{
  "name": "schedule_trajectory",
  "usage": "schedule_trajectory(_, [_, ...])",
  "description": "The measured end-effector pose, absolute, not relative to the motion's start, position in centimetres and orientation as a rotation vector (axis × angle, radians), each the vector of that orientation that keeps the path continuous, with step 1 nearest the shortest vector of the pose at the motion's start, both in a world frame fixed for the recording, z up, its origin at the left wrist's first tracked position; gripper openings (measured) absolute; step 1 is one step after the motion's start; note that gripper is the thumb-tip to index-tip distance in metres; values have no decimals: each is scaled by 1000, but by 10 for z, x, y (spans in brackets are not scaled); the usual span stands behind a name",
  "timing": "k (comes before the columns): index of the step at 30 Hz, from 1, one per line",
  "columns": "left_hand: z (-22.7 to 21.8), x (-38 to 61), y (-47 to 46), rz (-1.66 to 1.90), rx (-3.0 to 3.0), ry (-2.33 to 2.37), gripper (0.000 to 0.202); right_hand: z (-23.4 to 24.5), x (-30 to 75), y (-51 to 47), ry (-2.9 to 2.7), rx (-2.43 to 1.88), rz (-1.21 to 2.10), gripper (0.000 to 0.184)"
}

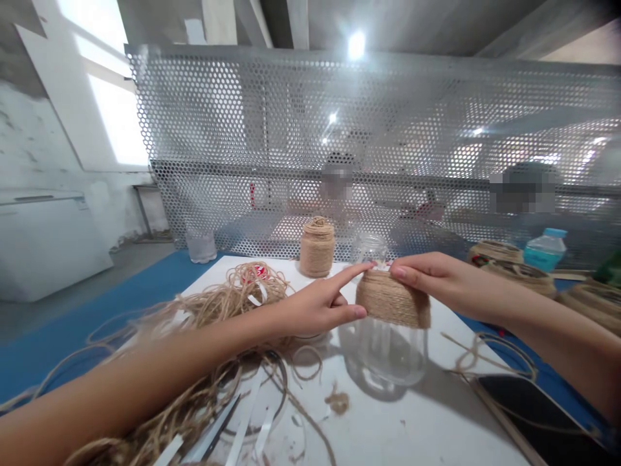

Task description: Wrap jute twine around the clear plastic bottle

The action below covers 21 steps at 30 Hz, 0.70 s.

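In the head view, a clear glass jar (395, 359) stands on the white board, its upper part wrapped in rows of jute twine (395, 299). My left hand (330, 301) reaches its left side. The left index finger is stretched to the top of the wrap and the thumb touches the twine lower down; the other fingers are curled. My right hand (427, 275) is closed at the jar's top right, thumb and fingers pressed on the upper edge of the wrap. The right fingertips are partly hidden.
A loose heap of twine (242, 294) with white strips spreads at left. Behind stands a twine-wrapped jar (317, 249) beside a clear jar (369, 246). A phone (538, 408) lies front right. Wrapped jars, a blue-liquid bottle (546, 252) and a perforated metal screen (272, 129) lie beyond.
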<state>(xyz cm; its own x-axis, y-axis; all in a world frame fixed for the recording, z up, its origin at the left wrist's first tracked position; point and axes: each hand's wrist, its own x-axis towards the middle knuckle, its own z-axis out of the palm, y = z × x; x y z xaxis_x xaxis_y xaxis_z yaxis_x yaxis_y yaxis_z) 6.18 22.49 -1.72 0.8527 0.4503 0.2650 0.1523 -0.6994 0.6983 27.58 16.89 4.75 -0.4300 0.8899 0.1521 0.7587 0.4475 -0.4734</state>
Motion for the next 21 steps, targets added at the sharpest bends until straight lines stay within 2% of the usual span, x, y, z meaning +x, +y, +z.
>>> schedule_trajectory(5, [-16, 61, 227, 581, 2390, 460, 61, 44, 277, 172, -2235, -1383, 564, 37])
schedule_trajectory(12, [-6, 55, 236, 602, 2265, 541, 61, 25, 279, 188, -1933, -1147, 1029, 28])
schedule_trajectory(21, [1, 45, 248, 435, 2295, 574, 66, 16, 276, 195, -2134, -1091, 919, 33])
